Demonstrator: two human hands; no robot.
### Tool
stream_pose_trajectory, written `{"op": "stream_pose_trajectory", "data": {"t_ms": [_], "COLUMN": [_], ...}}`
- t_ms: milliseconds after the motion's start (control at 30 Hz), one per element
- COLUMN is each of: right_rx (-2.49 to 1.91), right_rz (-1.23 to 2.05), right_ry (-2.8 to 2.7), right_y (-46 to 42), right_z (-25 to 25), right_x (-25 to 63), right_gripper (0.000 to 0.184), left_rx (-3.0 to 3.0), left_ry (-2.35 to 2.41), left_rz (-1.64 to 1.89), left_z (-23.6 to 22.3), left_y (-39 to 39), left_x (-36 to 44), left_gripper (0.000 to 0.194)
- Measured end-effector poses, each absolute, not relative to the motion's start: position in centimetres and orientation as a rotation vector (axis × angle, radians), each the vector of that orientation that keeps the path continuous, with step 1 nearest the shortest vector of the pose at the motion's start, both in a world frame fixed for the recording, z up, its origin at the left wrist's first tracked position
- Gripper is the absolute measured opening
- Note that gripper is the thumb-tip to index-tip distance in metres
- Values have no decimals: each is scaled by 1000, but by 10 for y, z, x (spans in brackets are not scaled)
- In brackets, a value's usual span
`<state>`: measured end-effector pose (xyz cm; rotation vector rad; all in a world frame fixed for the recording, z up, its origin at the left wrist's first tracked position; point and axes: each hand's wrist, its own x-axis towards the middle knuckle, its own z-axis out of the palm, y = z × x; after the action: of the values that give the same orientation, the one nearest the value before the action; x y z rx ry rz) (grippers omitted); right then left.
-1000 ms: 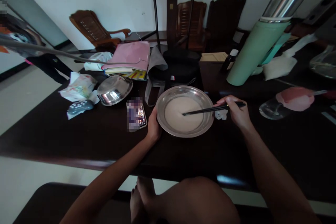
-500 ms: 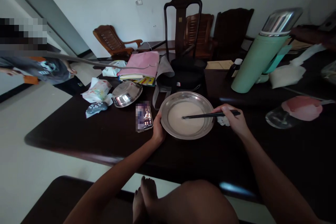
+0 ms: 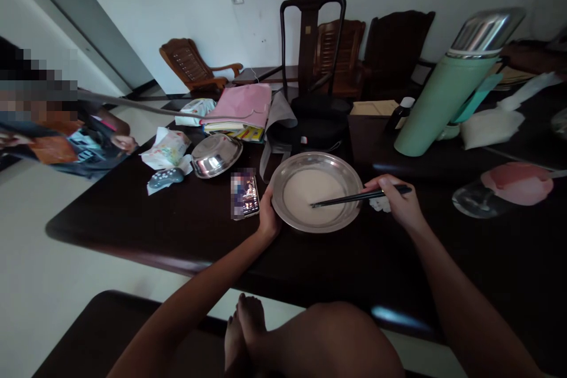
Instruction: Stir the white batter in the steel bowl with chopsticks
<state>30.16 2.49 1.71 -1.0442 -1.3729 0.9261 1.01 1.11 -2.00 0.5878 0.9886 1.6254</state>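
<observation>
On the table (image 3: 186,233), near its front edge: bowl (image 3: 316,228) with pale liquid (image 3: 305,183). Chopsticks (image 3: 354,196) slant in from the right, tips at the liquid near mid-bowl. Right hand (image 3: 401,199) closed round their upper part. Left hand (image 3: 269,214) against the bowl's left rim, fingers mostly hidden; cannot tell whether it grips. Phone (image 3: 250,195) just left of it, screen lit. Crumpled tissue (image 3: 380,205) beside right hand. Further out: metal basin (image 3: 217,156) beyond the phone; green flask (image 3: 447,103), right; person (image 3: 91,144), far left.
</observation>
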Motion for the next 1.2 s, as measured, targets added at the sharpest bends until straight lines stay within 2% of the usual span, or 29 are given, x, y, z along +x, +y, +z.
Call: {"op": "stream_pose_trajectory", "data": {"t_ms": [233, 467, 1200], "right_rx": [-1082, -1072, -1071], "right_rz": [933, 844, 957], "right_ry": [-1344, -1423, -1315], "right_y": [24, 25, 24], "right_z": [17, 17, 13], "right_x": [304, 305, 311], "right_gripper": [47, 48, 45], "left_rx": [580, 559, 552], "left_ry": [992, 996, 996], "left_rz": [1607, 1618, 1613], "left_z": [-19, -20, -18], "left_y": [10, 11, 8], "left_x": [10, 10, 9], "left_gripper": [24, 37, 40]}}
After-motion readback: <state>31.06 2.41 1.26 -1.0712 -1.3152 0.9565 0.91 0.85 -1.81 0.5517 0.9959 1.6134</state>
